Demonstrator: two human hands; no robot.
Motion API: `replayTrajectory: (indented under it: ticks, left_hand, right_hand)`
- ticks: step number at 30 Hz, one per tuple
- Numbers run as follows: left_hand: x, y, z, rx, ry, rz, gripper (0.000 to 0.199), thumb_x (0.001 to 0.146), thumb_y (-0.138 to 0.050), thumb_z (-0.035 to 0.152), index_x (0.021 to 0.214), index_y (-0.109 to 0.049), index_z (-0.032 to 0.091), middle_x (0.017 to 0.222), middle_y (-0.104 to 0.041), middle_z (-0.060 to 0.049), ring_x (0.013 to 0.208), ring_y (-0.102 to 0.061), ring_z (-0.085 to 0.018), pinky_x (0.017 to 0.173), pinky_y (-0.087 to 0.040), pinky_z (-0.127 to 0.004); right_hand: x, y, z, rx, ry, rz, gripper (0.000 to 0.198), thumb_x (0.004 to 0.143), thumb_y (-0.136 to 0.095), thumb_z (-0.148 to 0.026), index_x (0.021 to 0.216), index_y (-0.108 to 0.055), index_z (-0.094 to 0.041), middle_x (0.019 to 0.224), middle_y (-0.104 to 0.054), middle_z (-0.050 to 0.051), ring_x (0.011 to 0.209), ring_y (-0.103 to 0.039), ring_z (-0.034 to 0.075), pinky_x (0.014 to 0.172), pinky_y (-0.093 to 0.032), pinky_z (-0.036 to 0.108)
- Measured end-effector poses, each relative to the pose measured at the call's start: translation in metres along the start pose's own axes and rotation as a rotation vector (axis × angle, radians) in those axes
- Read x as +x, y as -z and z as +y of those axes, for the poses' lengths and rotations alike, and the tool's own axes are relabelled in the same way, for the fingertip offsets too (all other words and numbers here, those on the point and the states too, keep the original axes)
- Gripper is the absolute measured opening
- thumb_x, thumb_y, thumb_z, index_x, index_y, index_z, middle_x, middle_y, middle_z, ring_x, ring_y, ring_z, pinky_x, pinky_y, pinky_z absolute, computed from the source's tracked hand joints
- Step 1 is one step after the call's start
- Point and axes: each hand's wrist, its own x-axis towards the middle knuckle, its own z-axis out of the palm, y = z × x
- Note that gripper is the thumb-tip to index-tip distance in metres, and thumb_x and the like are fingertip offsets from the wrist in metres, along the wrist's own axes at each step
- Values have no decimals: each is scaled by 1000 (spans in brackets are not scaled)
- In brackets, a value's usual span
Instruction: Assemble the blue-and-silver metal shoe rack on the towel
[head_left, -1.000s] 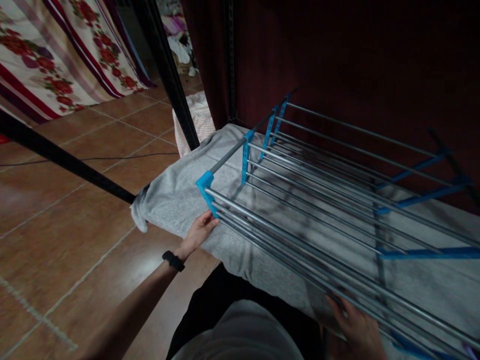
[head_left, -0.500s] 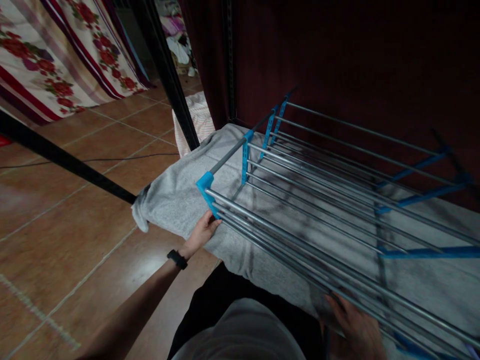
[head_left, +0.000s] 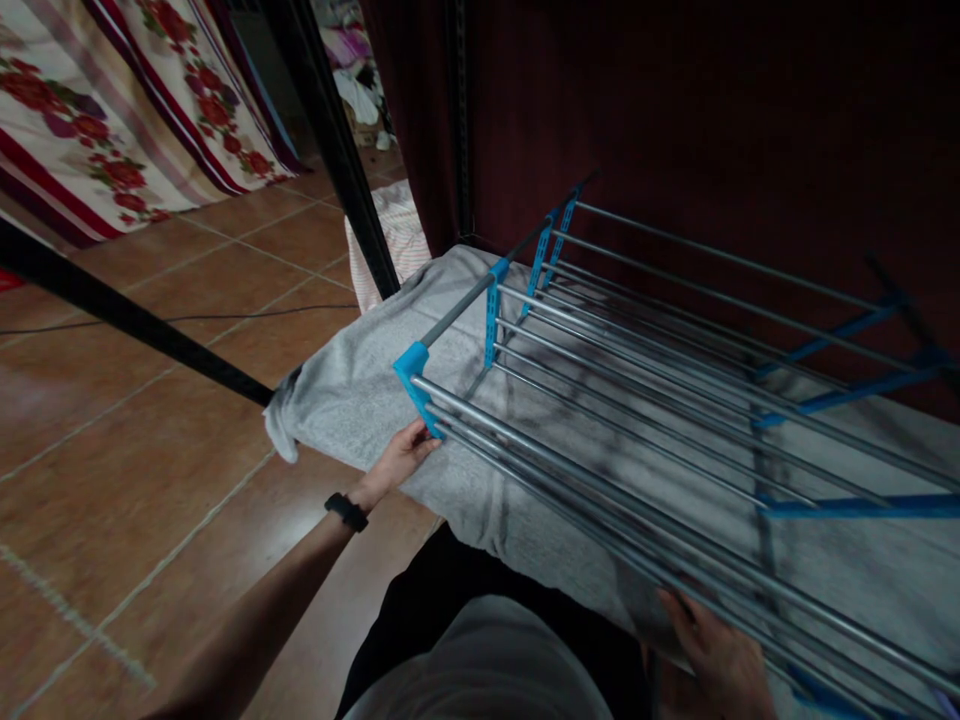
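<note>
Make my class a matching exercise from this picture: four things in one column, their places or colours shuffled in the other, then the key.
Column one
1. Left hand
2. Wristband
3. Grey cloth
4. Flowered cloth

Column two
A. Spread beneath the rack
B. At the upper left of the picture
C. At a blue corner of the rack
D. Black, worn on the left arm

Right pairs: 1-C, 2-D, 3-A, 4-B
</note>
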Motion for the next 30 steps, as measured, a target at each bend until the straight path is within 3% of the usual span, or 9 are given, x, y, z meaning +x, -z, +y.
replayTrajectory:
  ticks: [5, 19, 25, 30]
  left_hand:
    - [0, 1, 2, -12, -4, -16, 27, 84, -65, 41, 100, -62, 19, 89, -68, -3, 85, -63, -20, 84, -55, -36]
    - [-1, 0, 4, -24, -20, 0, 27, 82, -66, 37, 102, -63, 20, 97, -69, -4, 92, -64, -21, 93, -54, -39]
    - [1, 3, -3, -54, -15, -26, 29, 80, -69, 38, 101, -64, 19, 98, -70, -5, 92, -64, -21, 94, -53, -40]
    - [1, 2, -4, -51, -9, -3, 30, 80, -70, 41, 99, -64, 20, 97, -70, -5, 92, -64, -22, 91, -54, -40]
  right_hand:
    - [0, -1, -3, -93, 105, -44, 90, 85, -39, -2, 160, -4, -34, 119, -71, 4, 87, -68, 21, 73, -50, 32]
    - [-4, -4, -3, -95, 99, -1, 86, 86, -46, -12, 161, -9, -32, 122, -69, 7, 101, -65, 25, 80, -49, 33]
    - [-3, -3, -4, -81, 104, -19, 90, 83, -44, -5, 161, -7, -30, 118, -71, 7, 92, -66, 23, 74, -48, 31]
    - [-4, 0, -1, -108, 103, 2, 87, 88, -44, -6, 161, -4, -31, 112, -72, 6, 97, -66, 24, 80, -50, 34]
